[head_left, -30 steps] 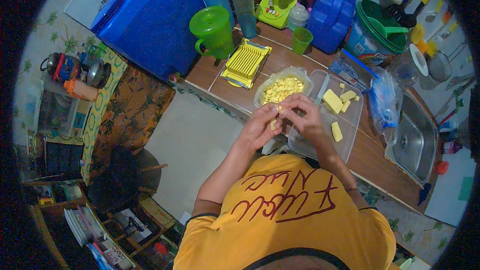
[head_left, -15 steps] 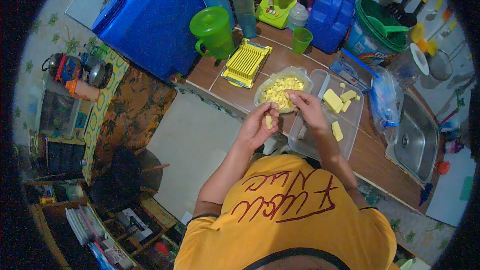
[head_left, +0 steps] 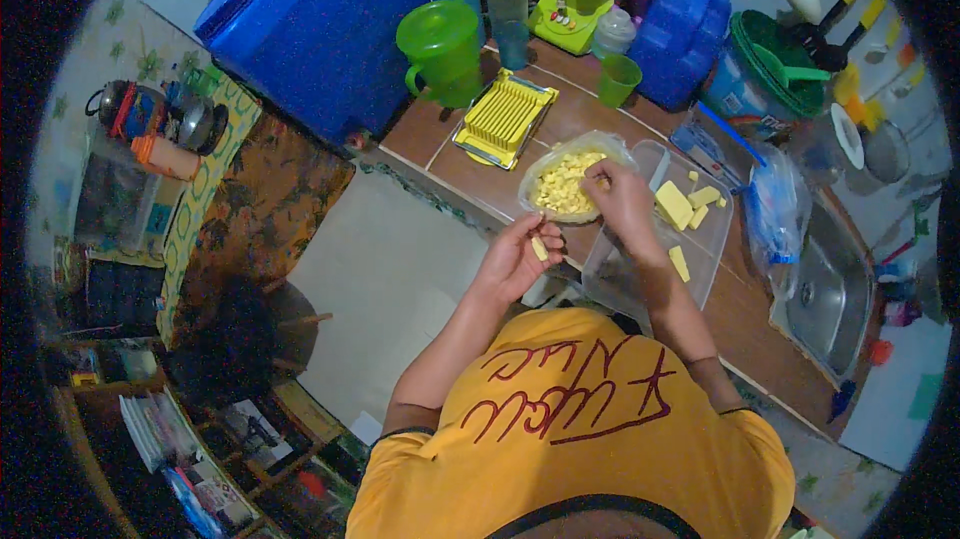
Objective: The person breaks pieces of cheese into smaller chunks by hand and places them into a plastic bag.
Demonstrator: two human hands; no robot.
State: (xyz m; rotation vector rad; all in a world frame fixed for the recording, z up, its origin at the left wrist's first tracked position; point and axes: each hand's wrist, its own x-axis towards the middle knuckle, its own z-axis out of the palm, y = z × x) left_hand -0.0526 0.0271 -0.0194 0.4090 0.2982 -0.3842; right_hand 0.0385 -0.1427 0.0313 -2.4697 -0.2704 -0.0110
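My left hand (head_left: 515, 259), below the bag, has its fingers closed on a pale-yellow stick (head_left: 540, 249). My right hand (head_left: 622, 201) reaches over the open plastic bag (head_left: 535, 164) of small yellow cubes (head_left: 560, 184), its fingertips closed down among them; whatever they hold is hidden. Right of the bag lies a clear plastic tray (head_left: 635, 284) with a large yellow block (head_left: 673, 205) and several smaller pieces (head_left: 678, 262). A yellow slicer (head_left: 500, 121) rests behind and left of the bag.
A blue jerrycan (head_left: 300, 49), green lidded pitcher (head_left: 440, 54), green cup (head_left: 618, 81) and second blue jerrycan (head_left: 675, 39) line the counter's back. A plastic bag (head_left: 775, 209) sits by the steel sink (head_left: 830, 299) at right. A dark chair (head_left: 230, 329) is at left.
My hands have drawn apart: the right went up and forward to the cubes in the bag, while the left stayed lower with the stick. The view has shifted slightly.
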